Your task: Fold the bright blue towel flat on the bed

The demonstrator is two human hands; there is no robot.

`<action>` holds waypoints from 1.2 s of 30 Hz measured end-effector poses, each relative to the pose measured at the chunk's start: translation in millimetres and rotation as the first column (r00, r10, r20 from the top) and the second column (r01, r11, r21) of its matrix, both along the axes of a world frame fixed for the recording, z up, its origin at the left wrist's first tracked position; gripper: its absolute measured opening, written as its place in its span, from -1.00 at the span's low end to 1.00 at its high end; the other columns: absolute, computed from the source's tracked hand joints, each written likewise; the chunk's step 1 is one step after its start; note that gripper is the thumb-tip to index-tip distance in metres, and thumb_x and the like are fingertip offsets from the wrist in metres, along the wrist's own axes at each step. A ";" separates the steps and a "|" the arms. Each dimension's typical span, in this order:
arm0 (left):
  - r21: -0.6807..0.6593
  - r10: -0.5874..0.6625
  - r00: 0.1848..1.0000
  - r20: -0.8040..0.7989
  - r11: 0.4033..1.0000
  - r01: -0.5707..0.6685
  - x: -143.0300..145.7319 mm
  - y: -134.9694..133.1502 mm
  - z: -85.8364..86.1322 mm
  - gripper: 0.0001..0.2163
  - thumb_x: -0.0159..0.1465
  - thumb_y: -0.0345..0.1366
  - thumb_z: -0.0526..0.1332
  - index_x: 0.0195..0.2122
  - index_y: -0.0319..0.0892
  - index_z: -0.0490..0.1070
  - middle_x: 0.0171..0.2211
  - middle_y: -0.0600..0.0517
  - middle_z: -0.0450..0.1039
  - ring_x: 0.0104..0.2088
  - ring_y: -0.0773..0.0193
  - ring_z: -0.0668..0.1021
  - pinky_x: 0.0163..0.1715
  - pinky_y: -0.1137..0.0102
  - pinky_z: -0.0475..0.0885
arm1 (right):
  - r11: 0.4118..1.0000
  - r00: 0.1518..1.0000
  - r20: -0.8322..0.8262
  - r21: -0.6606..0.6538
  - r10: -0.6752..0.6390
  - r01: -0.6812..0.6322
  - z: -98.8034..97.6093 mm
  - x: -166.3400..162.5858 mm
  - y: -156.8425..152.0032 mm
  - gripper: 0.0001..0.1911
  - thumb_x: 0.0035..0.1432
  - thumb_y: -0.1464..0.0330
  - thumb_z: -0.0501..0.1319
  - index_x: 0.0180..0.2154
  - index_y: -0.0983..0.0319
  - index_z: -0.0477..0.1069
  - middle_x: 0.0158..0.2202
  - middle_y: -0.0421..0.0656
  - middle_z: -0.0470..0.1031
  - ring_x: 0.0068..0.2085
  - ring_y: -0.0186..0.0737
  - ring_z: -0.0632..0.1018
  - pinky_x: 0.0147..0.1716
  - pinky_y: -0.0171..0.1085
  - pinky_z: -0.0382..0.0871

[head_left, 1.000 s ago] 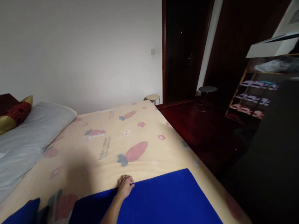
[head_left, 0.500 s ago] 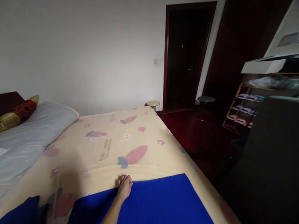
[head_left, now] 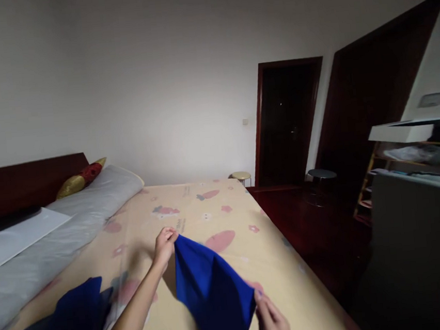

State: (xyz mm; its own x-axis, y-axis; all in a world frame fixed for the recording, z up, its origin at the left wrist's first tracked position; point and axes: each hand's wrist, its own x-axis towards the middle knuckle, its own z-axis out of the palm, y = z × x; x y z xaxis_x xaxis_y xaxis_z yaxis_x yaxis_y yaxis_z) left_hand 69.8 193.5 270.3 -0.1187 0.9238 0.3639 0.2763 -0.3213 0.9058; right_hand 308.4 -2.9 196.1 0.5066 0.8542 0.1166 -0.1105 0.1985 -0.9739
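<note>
A blue cloth (head_left: 211,280) hangs between my two hands above the bed, its top edge slanting down to the right. My left hand (head_left: 164,247) pinches its upper left corner. Lower down, my right hand (head_left: 271,318) grips the right corner between thumb and fingers. The cloth's lower part runs out of view at the bottom, and what kind of item it is cannot be made out. Another dark blue cloth (head_left: 63,317) lies crumpled on the bed at the left, apart from my hands.
Beneath is a bed with a yellow carrot-print sheet (head_left: 276,263). Grey bedding (head_left: 102,197), a red-gold pillow (head_left: 83,179) and a white flat board (head_left: 28,235) lie toward the headboard (head_left: 30,178). Beyond the right edge stand stools (head_left: 322,174) and a dark cabinet-like block (head_left: 417,239).
The blue cloth, lying spread on the bed before, is now lifted with its corners held. My right hand has come into view. The camera view has tilted up and turned slightly left.
</note>
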 end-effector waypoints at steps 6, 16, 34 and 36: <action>0.032 0.002 0.980 0.197 0.999 -0.009 -48.1 -109.8 36.1 -0.63 0.05 0.02 0.32 -0.29 -0.10 0.27 -0.50 0.13 0.48 -0.43 0.30 0.51 -0.38 0.43 0.34 | 1.000 1.000 0.004 0.004 0.019 -0.019 65.2 38.7 -24.4 -0.55 -0.08 -0.02 0.33 -0.33 0.22 0.54 -0.37 -0.15 0.56 -0.29 -0.14 0.50 -0.30 -0.30 0.40; -0.060 0.053 0.975 0.216 0.997 -0.041 -73.9 -191.6 19.3 -0.62 -0.03 0.02 0.39 -0.42 -0.12 0.32 -0.56 0.12 0.49 -0.47 0.27 0.53 -0.46 0.44 0.34 | 0.991 0.989 -0.066 -0.013 0.131 -0.132 63.8 42.1 -62.9 -0.45 -0.16 0.07 0.42 -0.12 0.17 0.47 -0.61 -0.27 0.46 -0.48 -0.23 0.49 -0.40 -0.30 0.40; -0.256 -0.183 0.982 0.052 0.948 0.190 -93.3 -209.1 32.9 -0.62 -0.06 -0.05 0.40 -0.26 -0.18 0.60 -0.27 -0.14 0.63 -0.26 0.07 0.61 -0.29 0.28 0.50 | 0.988 0.980 0.143 -0.090 0.136 -0.124 47.1 75.8 -54.7 -0.46 -0.15 0.03 0.40 -0.15 0.21 0.56 -0.12 -0.01 0.59 -0.05 0.02 0.53 -0.12 -0.18 0.46; -0.235 -0.167 0.985 0.035 0.957 0.171 -94.4 -209.9 33.6 -0.66 -0.09 -0.07 0.41 -0.33 -0.15 0.60 -0.30 -0.11 0.63 -0.28 0.06 0.62 -0.28 0.26 0.52 | 0.983 0.975 0.150 -0.100 0.166 -0.152 50.3 76.1 -56.1 -0.46 -0.16 0.05 0.42 -0.16 0.22 0.56 -0.15 -0.01 0.60 -0.08 0.01 0.55 -0.11 -0.19 0.46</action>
